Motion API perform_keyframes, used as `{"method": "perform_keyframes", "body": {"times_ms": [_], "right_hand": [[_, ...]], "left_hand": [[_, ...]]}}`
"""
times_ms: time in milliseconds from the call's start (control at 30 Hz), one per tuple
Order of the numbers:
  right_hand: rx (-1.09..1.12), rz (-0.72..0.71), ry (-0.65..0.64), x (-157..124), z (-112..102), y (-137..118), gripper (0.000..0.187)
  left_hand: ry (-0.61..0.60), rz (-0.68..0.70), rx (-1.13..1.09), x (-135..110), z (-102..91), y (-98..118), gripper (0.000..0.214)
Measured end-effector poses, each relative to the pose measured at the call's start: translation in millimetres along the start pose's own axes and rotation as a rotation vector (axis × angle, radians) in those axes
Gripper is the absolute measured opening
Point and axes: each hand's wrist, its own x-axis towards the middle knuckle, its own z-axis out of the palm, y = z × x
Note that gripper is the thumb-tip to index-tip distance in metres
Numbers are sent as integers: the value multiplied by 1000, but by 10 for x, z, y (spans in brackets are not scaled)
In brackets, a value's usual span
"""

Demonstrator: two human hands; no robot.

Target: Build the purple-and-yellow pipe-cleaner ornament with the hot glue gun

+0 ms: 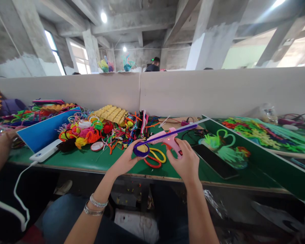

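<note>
In my left hand (124,160) is a small round disc (142,148) with a yellowish centre and a dark purple fuzzy rim. A purple pipe cleaner (186,128) runs from that rim up to the right, crossing in front of a pink glue gun (177,146). My right hand (186,162) is wrapped around the glue gun's handle, and its nozzle points left toward the disc. Scissors (157,164) with red and yellow handles lie on the green table (96,161) just below the disc.
Heaped pipe cleaners and pompoms (87,130) lie at the left, beside a blue divider (49,128) and white power strip (45,151). To the right are a black phone (215,161), green pipe-cleaner swans (230,152) and a green divider (259,159). A person's arm (1,152) shows far left.
</note>
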Motion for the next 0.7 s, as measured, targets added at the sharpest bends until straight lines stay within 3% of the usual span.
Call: {"method": "perform_keyframes", "body": {"times_ms": [700], "right_hand": [[56, -28, 84, 4, 27, 75, 29]], "left_hand": [[70, 17, -22, 0, -4, 28, 57]]}}
